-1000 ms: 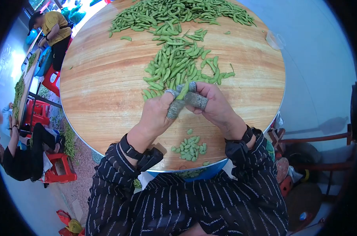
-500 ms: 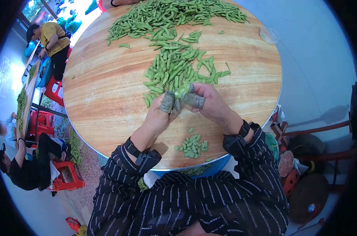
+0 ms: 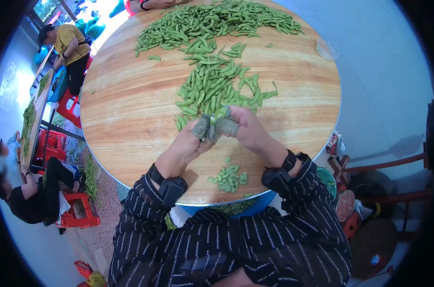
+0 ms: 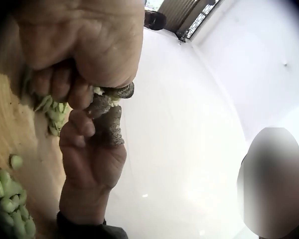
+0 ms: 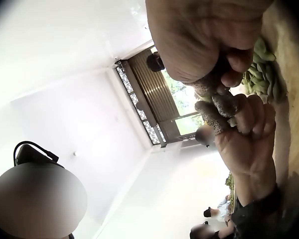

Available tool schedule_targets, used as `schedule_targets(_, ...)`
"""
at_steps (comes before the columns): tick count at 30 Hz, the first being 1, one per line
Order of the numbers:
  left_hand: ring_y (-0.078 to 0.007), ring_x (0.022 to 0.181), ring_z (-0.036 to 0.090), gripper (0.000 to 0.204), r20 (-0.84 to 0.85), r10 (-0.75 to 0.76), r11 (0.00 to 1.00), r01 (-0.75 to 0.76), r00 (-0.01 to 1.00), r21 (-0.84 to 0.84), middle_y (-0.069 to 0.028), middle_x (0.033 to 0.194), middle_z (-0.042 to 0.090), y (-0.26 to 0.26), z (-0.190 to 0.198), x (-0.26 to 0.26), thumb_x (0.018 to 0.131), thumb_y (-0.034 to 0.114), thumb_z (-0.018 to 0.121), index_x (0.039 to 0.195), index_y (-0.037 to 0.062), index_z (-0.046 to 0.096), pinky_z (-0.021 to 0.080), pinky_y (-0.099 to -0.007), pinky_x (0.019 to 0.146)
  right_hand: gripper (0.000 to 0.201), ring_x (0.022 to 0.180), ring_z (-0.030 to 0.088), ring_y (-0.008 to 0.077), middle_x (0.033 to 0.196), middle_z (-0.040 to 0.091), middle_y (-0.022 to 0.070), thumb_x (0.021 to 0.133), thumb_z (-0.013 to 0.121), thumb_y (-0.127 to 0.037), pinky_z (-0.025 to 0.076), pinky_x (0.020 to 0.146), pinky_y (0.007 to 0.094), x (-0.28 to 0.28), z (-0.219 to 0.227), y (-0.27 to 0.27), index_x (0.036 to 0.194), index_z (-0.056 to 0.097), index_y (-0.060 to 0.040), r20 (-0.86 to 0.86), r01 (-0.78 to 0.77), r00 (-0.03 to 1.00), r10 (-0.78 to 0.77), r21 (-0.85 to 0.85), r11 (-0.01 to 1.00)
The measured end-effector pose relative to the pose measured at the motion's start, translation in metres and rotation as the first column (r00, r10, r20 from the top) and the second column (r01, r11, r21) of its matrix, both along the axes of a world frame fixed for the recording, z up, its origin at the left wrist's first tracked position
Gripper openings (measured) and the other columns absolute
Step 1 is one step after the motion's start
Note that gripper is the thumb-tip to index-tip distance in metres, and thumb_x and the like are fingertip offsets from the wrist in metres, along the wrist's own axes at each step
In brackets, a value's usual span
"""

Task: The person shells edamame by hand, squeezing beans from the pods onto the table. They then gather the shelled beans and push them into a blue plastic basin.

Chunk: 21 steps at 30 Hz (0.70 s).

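Both hands meet above the round wooden table [image 3: 131,119], grey wraps round several thumb and finger tips. Between them is a green pod [image 3: 220,115], pinched by the left hand [image 3: 183,146] at its near left end and by the right hand [image 3: 250,131] at its right. In the left wrist view only a pale bit of it shows between the wrapped tips. Loose pods [image 3: 210,81] lie just beyond the fingers, joining a large heap [image 3: 222,19] at the far side. Shelled beans [image 3: 230,178] form a small pile near the table's front edge.
A blue container [image 3: 236,210] holding beans sits below the table's front edge. A clear plastic cup [image 3: 327,49] lies at the right rim. At left, people sit by a long table [image 3: 40,95] and red stools [image 3: 81,210]. Someone's arm [image 3: 155,4] rests at the far edge.
Both hands stay together at the pod, shifted slightly left and down in the view. The pod looks more split or squeezed than a second ago. A person's arm has appeared at the table's far edge.
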<state>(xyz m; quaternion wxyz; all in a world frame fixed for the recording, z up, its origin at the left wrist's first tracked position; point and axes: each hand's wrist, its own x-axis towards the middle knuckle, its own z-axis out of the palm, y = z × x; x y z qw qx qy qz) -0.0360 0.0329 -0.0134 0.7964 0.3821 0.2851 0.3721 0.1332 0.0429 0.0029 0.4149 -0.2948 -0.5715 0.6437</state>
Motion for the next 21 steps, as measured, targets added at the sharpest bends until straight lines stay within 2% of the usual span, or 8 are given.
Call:
schedule_targets(10,-0.0048,0.039,0.028,0.031,0.023,0.012,0.999,-0.011,1.000,-0.038,0.0021,0.053,0.039,0.002,-0.006,-0.001,0.088,0.035,0.043,0.082,0.0054,0.051,0.019,-0.0185,0.035,0.003,0.060,0.045,0.0038,0.070,0.053,-0.0027,0.080,0.052,-0.004,0.036,0.052,0.0184,-0.001,0.000,-0.003,0.081,0.055,-0.0040,0.029,0.036,0.999,-0.035,-0.043,0.998)
schedule_targets(12,-0.0052,0.039,0.028,0.029,0.237,-0.092,0.989,0.116,0.967,-0.093,0.0019,0.053,0.039,-0.001,-0.010,-0.002,0.089,0.032,0.042,0.083,0.0057,0.051,0.018,-0.0188,0.034,0.003,0.060,0.045,0.0042,0.071,0.053,-0.0022,0.080,0.052,-0.004,0.037,0.052,0.0186,-0.001,0.004,-0.006,0.081,0.055,-0.0038,0.037,0.036,0.999,-0.036,-0.005,0.999)
schedule_targets(14,-0.0065,0.040,0.030,0.029,0.310,-0.149,0.976,0.190,0.939,-0.106,0.0009,0.054,0.041,-0.003,-0.012,-0.005,0.089,0.032,0.041,0.082,0.0058,0.052,0.021,-0.0190,0.036,0.012,0.062,0.043,0.0025,0.075,0.052,-0.0049,0.082,0.053,-0.011,0.033,0.053,0.0170,-0.003,0.000,-0.013,0.092,0.055,-0.0051,0.043,0.060,0.997,-0.067,0.157,0.986)
schedule_targets(16,-0.0077,0.042,0.032,0.029,0.381,-0.200,0.956,0.265,0.903,-0.124,-0.0002,0.055,0.043,-0.010,-0.006,-0.002,0.090,0.032,0.041,0.082,0.0058,0.052,0.023,-0.0191,0.038,0.013,0.062,0.043,0.0026,0.076,0.052,-0.0046,0.082,0.053,-0.011,0.034,0.054,0.0171,-0.002,-0.004,-0.021,0.093,0.055,-0.0049,0.013,0.073,0.997,-0.074,0.069,0.995)
schedule_targets(17,-0.0093,0.046,0.036,0.029,-0.077,-0.019,0.996,0.025,0.997,0.080,-0.0013,0.057,0.045,-0.014,0.000,0.002,0.089,0.030,0.041,0.081,0.0045,0.053,0.028,-0.0202,0.042,0.013,0.063,0.044,0.0026,0.076,0.053,-0.0044,0.081,0.053,-0.010,0.035,0.054,0.0173,-0.001,-0.005,-0.025,0.094,0.055,-0.0046,-0.012,0.086,0.996,-0.086,-0.003,0.996)
schedule_targets(18,-0.0110,0.051,0.040,0.028,-0.458,0.271,0.927,-0.101,0.847,0.362,-0.0025,0.059,0.047,-0.022,0.009,0.006,0.089,0.028,0.041,0.080,0.0032,0.053,0.032,-0.0213,0.047,0.013,0.063,0.044,0.0026,0.076,0.053,-0.0044,0.081,0.053,-0.010,0.035,0.054,0.0173,0.000,-0.006,-0.030,0.094,0.055,-0.0046,-0.012,0.085,0.996,-0.085,-0.010,0.996)
schedule_targets(19,-0.0129,0.061,0.045,0.021,-0.462,0.478,0.787,-0.130,0.747,0.603,-0.0033,0.064,0.049,-0.031,0.016,0.007,0.086,0.018,0.043,0.079,0.0008,0.052,0.037,-0.0241,0.056,0.014,0.063,0.045,0.0038,0.076,0.053,-0.0031,0.080,0.054,-0.008,0.036,0.055,0.0186,0.000,-0.008,-0.035,0.093,0.055,-0.0036,0.086,0.166,0.981,-0.175,0.098,0.981)
schedule_targets(21,-0.0132,0.063,0.046,0.017,-0.503,0.456,0.787,-0.068,0.734,0.614,-0.0031,0.065,0.049,-0.042,0.020,0.005,0.084,0.014,0.043,0.080,0.0003,0.052,0.038,-0.0251,0.056,0.014,0.064,0.046,0.0050,0.075,0.054,-0.0018,0.079,0.054,-0.006,0.037,0.055,0.0200,-0.003,-0.009,-0.045,0.093,0.055,-0.0026,0.169,0.230,0.949,-0.266,0.208,0.951)
